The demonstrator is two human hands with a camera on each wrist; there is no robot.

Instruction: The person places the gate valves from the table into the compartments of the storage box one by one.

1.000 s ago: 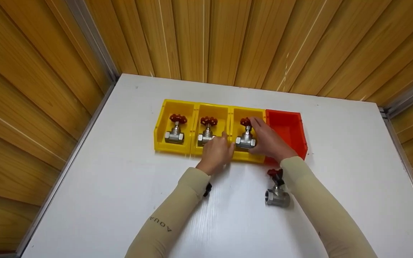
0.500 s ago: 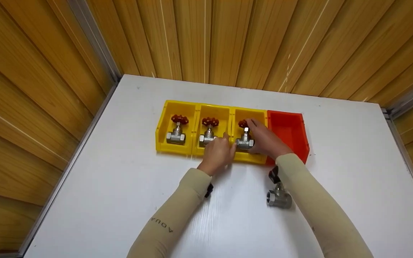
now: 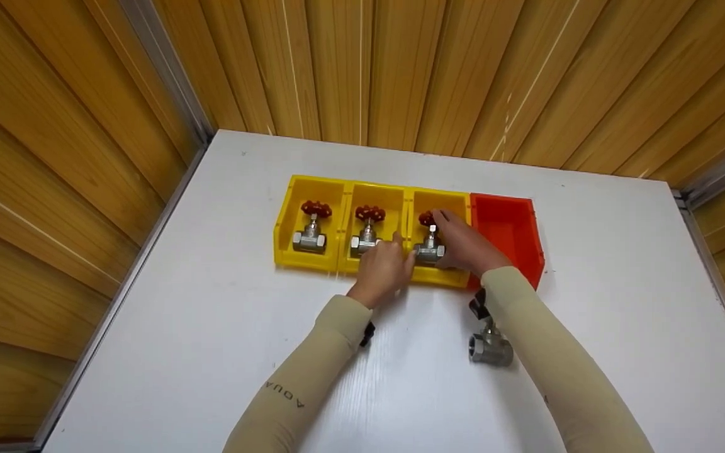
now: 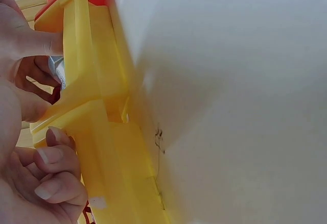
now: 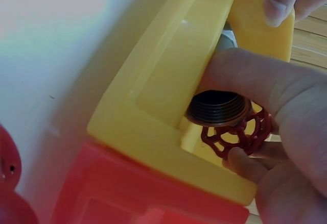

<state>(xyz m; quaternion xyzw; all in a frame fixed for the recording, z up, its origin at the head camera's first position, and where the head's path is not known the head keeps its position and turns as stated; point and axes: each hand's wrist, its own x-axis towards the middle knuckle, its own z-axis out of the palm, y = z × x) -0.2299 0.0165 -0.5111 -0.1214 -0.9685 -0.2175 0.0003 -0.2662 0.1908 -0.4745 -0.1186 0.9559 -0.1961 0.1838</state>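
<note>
My right hand [image 3: 466, 245] grips a metal gate valve [image 3: 430, 253] with a red handwheel [image 5: 245, 137], inside the third yellow bin from the left. In the right wrist view the thumb lies along the valve body, beside its threaded opening, and the fingertips are at the handwheel. My left hand [image 3: 382, 267] is at the front of the bins, by the divider between the second and third yellow bins [image 4: 84, 86]. Its fingers curl against the rim, with the thumb touching the edge. Similar valves stand upright in the first bin [image 3: 309, 236] and second bin, the latter partly behind the left hand.
A red bin [image 3: 507, 239] joins the row at the right. Another valve [image 3: 490, 349] lies on the white table [image 3: 211, 314] in front, its top partly covered by the right sleeve and a black piece at the wrist. Wood-panelled walls [image 3: 394, 75] border the table.
The right hand has shifted the held valve slightly left inside the third bin, and the right forearm moved left with it. The left hand stays at the divider.
</note>
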